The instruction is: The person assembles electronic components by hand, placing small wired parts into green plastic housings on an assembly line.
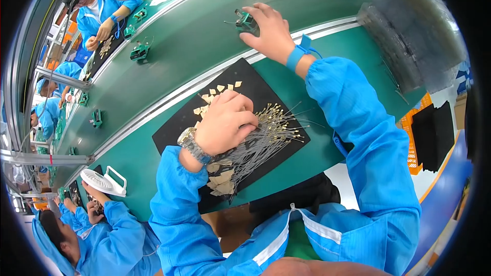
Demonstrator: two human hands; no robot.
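Observation:
My right hand (pixel 271 33), with a blue wrist strap, is over the conveyor, its thumb and fingers around a small green plastic-framed assembly (pixel 246 22) with a thin wire sticking out. My left hand (pixel 227 122), wearing a metal watch, rests over a black mat (pixel 245 79). Its fingers are curled together at a pile of thin grey cables (pixel 261 151) with yellowish ends; whatever they pinch is hidden. Beside that hand lie small cream-coloured pieces (pixel 207 98) in loose rows. More cream pieces (pixel 222 181) are heaped at the mat's near edge.
The green conveyor (pixel 189 36) runs beyond a metal rail, carrying more green assemblies (pixel 139 52). A white fan (pixel 105 180) stands at left. Clear plastic sheeting (pixel 409 36) hangs at right, near an orange crate (pixel 413 138). Co-workers in blue sit along the left side.

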